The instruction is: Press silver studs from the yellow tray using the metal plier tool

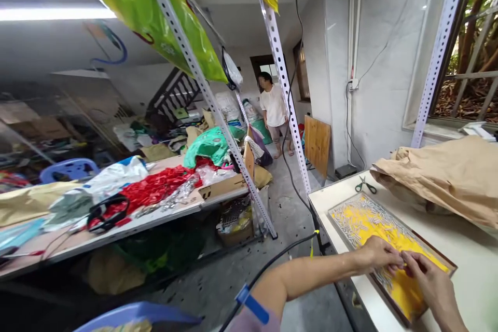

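Observation:
A shallow framed tray (434, 252) lies on the white table at the lower right, with many small grey pieces (352, 218) and yellow material (404, 290) in it. Over the tray, my left hand (379, 255) has its fingers pinched, and its fingertips meet those of my right hand (430, 277). The fingers of my right hand are also pinched. Whatever is between the fingertips is too small to make out. Green-handled scissors (365, 184) rest beyond the tray's far end.
Brown paper (447, 171) covers the table's right side. A black cable (286, 254) runs past my left arm. Perforated metal posts (286, 83) rise ahead. At left, a long table holds red material (155, 187) and bags. A person (274, 106) stands farther back.

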{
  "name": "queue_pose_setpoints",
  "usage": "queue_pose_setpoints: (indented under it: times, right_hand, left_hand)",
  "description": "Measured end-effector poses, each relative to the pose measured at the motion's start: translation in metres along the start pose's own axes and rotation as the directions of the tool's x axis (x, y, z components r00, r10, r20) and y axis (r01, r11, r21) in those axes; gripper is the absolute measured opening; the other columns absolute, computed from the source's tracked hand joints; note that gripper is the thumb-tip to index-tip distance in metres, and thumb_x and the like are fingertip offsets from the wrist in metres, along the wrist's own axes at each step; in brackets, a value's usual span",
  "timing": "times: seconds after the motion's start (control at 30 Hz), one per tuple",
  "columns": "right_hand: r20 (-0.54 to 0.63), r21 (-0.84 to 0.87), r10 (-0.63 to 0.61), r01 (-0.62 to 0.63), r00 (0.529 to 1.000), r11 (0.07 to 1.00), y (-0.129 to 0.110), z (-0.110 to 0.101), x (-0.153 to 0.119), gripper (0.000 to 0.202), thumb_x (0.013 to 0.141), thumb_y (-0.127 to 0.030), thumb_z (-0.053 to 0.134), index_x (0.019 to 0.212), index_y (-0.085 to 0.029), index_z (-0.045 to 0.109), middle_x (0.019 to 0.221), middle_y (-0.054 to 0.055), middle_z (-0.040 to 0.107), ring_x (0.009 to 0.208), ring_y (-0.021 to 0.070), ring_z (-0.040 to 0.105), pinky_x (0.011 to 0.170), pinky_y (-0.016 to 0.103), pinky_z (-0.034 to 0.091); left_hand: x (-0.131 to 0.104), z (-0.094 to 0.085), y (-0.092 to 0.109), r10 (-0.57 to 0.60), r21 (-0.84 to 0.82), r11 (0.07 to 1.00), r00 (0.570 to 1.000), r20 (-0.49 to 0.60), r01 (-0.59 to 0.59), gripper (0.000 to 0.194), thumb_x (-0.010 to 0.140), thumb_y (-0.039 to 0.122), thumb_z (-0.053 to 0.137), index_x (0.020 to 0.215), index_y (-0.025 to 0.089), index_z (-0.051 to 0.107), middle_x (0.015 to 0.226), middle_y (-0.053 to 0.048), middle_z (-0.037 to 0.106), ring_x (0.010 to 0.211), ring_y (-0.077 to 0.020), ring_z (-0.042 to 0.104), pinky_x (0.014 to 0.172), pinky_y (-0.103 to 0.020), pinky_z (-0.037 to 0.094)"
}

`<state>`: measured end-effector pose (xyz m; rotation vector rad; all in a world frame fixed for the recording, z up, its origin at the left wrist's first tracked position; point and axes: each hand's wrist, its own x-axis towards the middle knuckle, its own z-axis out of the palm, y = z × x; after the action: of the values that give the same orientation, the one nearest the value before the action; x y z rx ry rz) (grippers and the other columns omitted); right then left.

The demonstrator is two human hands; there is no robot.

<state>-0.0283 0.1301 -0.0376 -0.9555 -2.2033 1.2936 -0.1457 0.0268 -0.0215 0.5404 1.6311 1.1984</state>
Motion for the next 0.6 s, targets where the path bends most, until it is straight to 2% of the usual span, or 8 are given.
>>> queue_pose_setpoints:
  times: [0.1,0.17,0.23,0.33,0.47,0.6]
  right_hand:
    - [-0.065,0.0,-0.011,0.011,0.998,1.0,0.013,0.008,0.009,0.047,0.065,-0.068,0.052,0.072,-0.025,0.07,0.059,0.005,0.069,0.06,0.0281,0.068,0.054,0.035,0.051]
    - [-0.08,-0.048,-0.061,0.057,0.995,0.997,0.022,0.011,0.014,0.046,0.067,-0.067,0.05,0.072,-0.025,0.069,0.061,0.005,0.07,0.06,0.0276,0.067,0.055,0.036,0.052]
    - [-0.082,-0.124,-0.204,0.193,0.976,0.973,0.028,0.011,0.018,0.044,0.07,-0.066,0.048,0.07,-0.026,0.068,0.066,0.006,0.07,0.062,0.0267,0.067,0.057,0.037,0.053]
    - [-0.063,-0.223,-0.447,0.424,0.893,0.878,0.033,0.005,0.018,0.046,0.078,-0.065,0.044,0.073,-0.026,0.069,0.078,0.007,0.071,0.067,0.0241,0.067,0.063,0.037,0.055]
    - [0.044,-0.253,-0.586,0.576,0.809,0.777,0.029,-0.009,0.007,0.051,0.086,-0.065,0.039,0.09,-0.027,0.072,0.088,0.007,0.069,0.063,0.0189,0.065,0.062,0.033,0.056]
    - [0.069,-0.296,-0.655,0.643,0.752,0.707,0.022,-0.023,-0.004,0.053,0.088,-0.067,0.038,0.096,-0.027,0.072,0.088,0.007,0.069,0.078,0.0216,0.067,0.071,0.033,0.058]
  left_hand:
    - [0.005,-0.004,-0.002,0.022,-0.075,0.997,0.999,-0.034,-0.024,0.037,0.069,0.041,0.079,0.085,0.008,0.073,0.072,-0.002,0.066,0.066,-0.0114,0.06,0.076,-0.031,0.054]
    - [0.005,-0.006,-0.001,0.035,-0.082,0.996,0.997,-0.074,-0.041,0.041,0.067,0.043,0.081,0.085,0.008,0.073,0.073,-0.002,0.066,0.065,-0.011,0.06,0.075,-0.031,0.054]
    - [0.002,-0.008,0.002,0.042,-0.068,0.996,0.992,-0.116,-0.051,0.041,0.067,0.043,0.081,0.089,0.009,0.073,0.073,-0.002,0.066,0.063,-0.0099,0.058,0.073,-0.029,0.054]
    - [-0.004,-0.006,0.006,0.041,-0.045,0.998,0.988,-0.147,-0.048,0.034,0.073,0.036,0.077,0.093,0.009,0.072,0.074,0.0,0.064,0.061,-0.0076,0.055,0.071,-0.027,0.054]
    - [-0.01,0.003,0.01,0.047,-0.057,0.997,0.996,-0.078,-0.051,0.022,0.081,0.028,0.068,0.087,0.007,0.07,0.07,0.001,0.061,0.059,-0.0057,0.053,0.068,-0.024,0.052]
    - [-0.015,0.009,0.014,0.025,-0.124,0.992,0.998,0.054,-0.018,0.025,0.075,0.032,0.075,0.073,0.009,0.064,0.064,0.002,0.059,0.057,-0.0062,0.052,0.062,-0.023,0.05]
